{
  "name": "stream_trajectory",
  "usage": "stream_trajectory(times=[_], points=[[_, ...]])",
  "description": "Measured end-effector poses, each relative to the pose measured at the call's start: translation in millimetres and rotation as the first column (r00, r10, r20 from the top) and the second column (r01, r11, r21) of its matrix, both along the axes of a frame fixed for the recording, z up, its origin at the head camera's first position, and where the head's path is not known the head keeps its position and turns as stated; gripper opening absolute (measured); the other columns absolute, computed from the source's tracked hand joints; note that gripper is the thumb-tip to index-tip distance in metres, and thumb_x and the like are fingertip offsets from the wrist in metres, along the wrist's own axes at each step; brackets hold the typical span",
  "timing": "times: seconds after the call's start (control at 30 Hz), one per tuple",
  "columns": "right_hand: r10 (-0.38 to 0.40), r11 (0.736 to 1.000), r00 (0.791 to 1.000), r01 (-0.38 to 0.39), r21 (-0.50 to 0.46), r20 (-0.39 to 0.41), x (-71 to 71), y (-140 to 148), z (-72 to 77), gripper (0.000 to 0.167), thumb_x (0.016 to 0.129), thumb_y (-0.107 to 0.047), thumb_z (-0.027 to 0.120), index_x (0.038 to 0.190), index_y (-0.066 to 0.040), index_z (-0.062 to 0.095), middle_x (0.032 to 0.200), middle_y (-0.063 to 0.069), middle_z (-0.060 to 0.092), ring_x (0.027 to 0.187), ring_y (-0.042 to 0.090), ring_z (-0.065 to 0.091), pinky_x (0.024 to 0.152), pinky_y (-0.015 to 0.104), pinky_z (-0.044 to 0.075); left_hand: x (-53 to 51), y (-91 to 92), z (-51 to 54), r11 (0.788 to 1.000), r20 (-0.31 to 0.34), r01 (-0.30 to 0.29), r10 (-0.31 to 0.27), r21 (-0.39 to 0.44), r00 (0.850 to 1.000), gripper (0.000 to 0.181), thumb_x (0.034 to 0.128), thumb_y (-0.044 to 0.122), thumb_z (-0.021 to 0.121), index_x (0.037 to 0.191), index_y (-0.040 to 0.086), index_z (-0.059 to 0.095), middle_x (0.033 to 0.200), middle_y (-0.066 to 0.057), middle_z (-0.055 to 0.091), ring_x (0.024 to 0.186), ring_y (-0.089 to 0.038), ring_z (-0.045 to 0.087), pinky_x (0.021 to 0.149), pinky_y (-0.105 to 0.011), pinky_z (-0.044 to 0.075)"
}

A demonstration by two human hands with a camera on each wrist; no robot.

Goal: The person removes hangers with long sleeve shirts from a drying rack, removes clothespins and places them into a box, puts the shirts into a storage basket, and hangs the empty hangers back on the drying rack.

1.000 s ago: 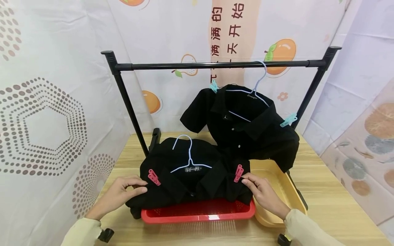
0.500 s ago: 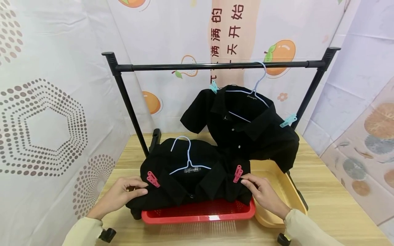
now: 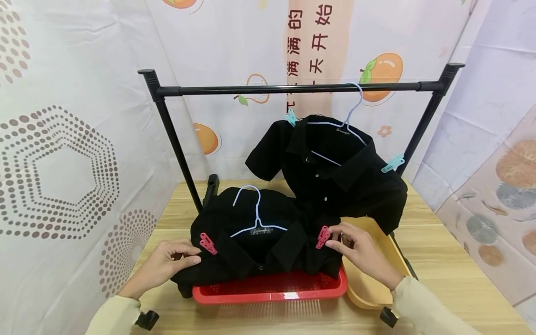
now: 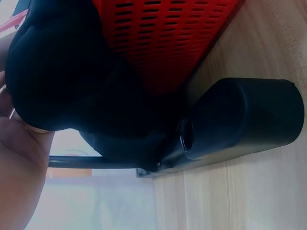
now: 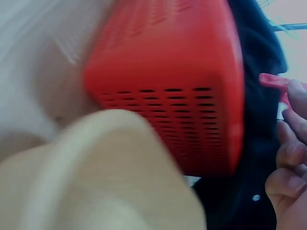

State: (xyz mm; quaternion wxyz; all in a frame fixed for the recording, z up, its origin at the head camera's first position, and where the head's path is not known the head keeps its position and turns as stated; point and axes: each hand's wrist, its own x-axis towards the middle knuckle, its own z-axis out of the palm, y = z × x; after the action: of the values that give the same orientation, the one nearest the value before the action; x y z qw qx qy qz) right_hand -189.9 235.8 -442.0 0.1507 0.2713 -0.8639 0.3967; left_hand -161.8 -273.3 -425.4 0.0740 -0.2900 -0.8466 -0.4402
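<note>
A black polo shirt (image 3: 251, 260) lies over the red basket (image 3: 268, 296), with a pale blue hanger (image 3: 258, 218) in its neck. One pink clothespin (image 3: 208, 243) sits at its left shoulder and another pink clothespin (image 3: 323, 237) at its right. My left hand (image 3: 167, 263) pinches the shirt's left side between thumb and fingers; the left wrist view shows the black cloth (image 4: 72, 72) bulging past this hand. With thumb and forefinger, my right hand (image 3: 358, 249) pinches the edge of the right clothespin. In the right wrist view, fingertips partly hide that clothespin (image 5: 274, 80).
A black rack (image 3: 259, 90) spans the back of the table. From its bar hangs a second black shirt (image 3: 347, 186) on a pale blue hanger, with turquoise clothespins (image 3: 392, 164) at the shoulders. A yellow tray (image 3: 368, 284) stands right of the basket, partly beneath the hanging shirt.
My right thumb and forefinger have shifted from the cloth beside the right pink clothespin onto the clothespin itself, which has tilted a little. The left hand stays on the shirt.
</note>
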Motion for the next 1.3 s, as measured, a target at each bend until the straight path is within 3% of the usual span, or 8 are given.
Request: stream_trajectory(times=[0.2, 0.37, 0.6, 0.83, 1.0, 1.3], points=[[-0.033, 0.999, 0.997, 0.032, 0.019, 0.074, -3.4, -3.5, 17.8, 0.024, 0.095, -0.027, 0.076, 0.119, -0.025, 0.074, 0.078, -0.01, 0.054, 0.057, 0.007, 0.046, 0.051, 0.024, 0.039, 0.4, 2.2, 0.1, 1.0, 0.007, -0.015, 0.015, -0.01, 1.0, 0.017, 0.0885, 0.003, 0.079, 0.098, 0.017, 0.082, 0.086, 0.009, 0.069, 0.066, -0.008, 0.052, 0.055, -0.025, 0.042], [-0.017, 0.998, 0.995, 0.01, 0.066, 0.101, -4.9, -6.3, 24.9, 0.026, 0.095, -0.033, 0.075, 0.12, -0.025, 0.074, 0.073, -0.01, 0.051, 0.06, 0.008, 0.048, 0.053, 0.024, 0.04, 0.2, 3.2, -0.4, 1.0, 0.014, -0.021, 0.021, -0.008, 1.0, 0.017, 0.0887, 0.004, 0.079, 0.099, 0.017, 0.082, 0.088, 0.009, 0.071, 0.067, -0.007, 0.053, 0.056, -0.025, 0.043], [0.014, 0.998, 0.987, -0.024, 0.062, 0.161, -5.1, -0.7, 28.4, 0.027, 0.097, -0.03, 0.074, 0.121, -0.019, 0.074, 0.09, -0.011, 0.064, 0.067, 0.011, 0.053, 0.055, 0.024, 0.044, -1.5, 2.9, -0.8, 1.0, -0.004, -0.022, 0.022, -0.013, 1.0, 0.017, 0.0883, 0.003, 0.08, 0.098, 0.017, 0.082, 0.087, 0.009, 0.07, 0.066, -0.007, 0.052, 0.056, -0.025, 0.042], [0.061, 0.998, 0.99, -0.062, 0.008, 0.127, -6.3, -3.4, 30.7, 0.018, 0.096, -0.017, 0.074, 0.113, -0.012, 0.073, 0.095, -0.01, 0.069, 0.065, 0.01, 0.055, 0.055, 0.026, 0.047, -3.2, 2.5, -1.6, 1.0, -0.025, -0.012, 0.011, -0.007, 1.0, 0.019, 0.0877, 0.001, 0.079, 0.097, 0.017, 0.082, 0.086, 0.009, 0.069, 0.065, -0.008, 0.051, 0.055, -0.025, 0.042], [0.048, 0.999, 0.994, -0.048, -0.003, 0.096, -5.5, -7.1, 30.4, 0.013, 0.095, -0.011, 0.074, 0.107, -0.014, 0.073, 0.092, -0.008, 0.069, 0.061, 0.009, 0.055, 0.053, 0.026, 0.048, -3.6, 2.1, -2.6, 1.0, -0.029, -0.004, 0.004, -0.002, 1.0, 0.019, 0.0878, 0.001, 0.079, 0.097, 0.017, 0.081, 0.084, 0.009, 0.069, 0.065, -0.008, 0.051, 0.054, -0.026, 0.042], [0.049, 0.999, 0.999, -0.049, -0.002, 0.016, -5.0, -11.6, 30.1, 0.017, 0.091, -0.001, 0.076, 0.101, -0.015, 0.074, 0.09, -0.014, 0.07, 0.064, 0.008, 0.055, 0.055, 0.025, 0.046, -1.6, 1.7, -2.7, 1.0, -0.032, -0.003, 0.003, 0.006, 0.999, 0.019, 0.087, -0.001, 0.079, 0.097, 0.016, 0.081, 0.083, 0.008, 0.067, 0.063, -0.008, 0.05, 0.053, -0.026, 0.041]])
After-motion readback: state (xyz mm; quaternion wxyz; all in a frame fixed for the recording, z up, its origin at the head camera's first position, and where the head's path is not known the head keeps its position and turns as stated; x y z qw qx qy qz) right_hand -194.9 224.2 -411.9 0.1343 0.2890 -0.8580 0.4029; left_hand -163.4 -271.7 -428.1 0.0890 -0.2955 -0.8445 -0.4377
